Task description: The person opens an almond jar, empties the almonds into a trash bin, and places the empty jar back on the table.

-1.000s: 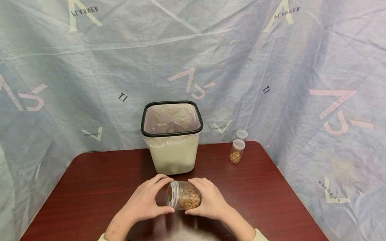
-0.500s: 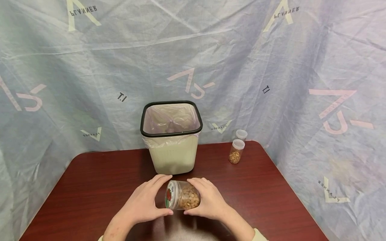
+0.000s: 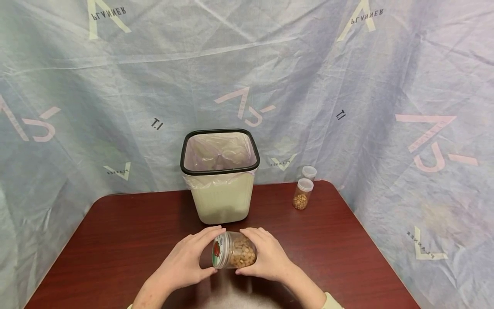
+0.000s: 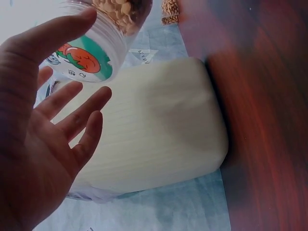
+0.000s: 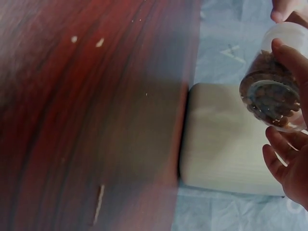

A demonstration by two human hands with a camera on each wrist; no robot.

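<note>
A clear plastic jar [image 3: 243, 252] of peanut-like tan pieces lies on its side in the air above the table's near part. My right hand [image 3: 272, 256] grips its base end, thumb below and fingers above. The white lid [image 4: 103, 53], with a red and green tomato-like picture, faces left. Around that lid my left hand [image 3: 183, 261] has its thumb and forefinger at the rim; in the left wrist view its other fingers [image 4: 91, 127] spread apart, off the jar. The right wrist view shows the jar's round bottom [image 5: 274, 98] and the pieces inside.
A pale green bin [image 3: 224, 197] with a black rim and plastic liner stands just beyond the hands. Two small lidded jars stand at the back right; the front jar [image 3: 302, 195] holds similar pieces. A few crumbs [image 5: 99, 42] lie on the red-brown table [image 3: 127, 240].
The left hand's fingers have shifted slightly around the lid, and its printed face has turned a little more into view. The right hand and the jar stay almost in place.
</note>
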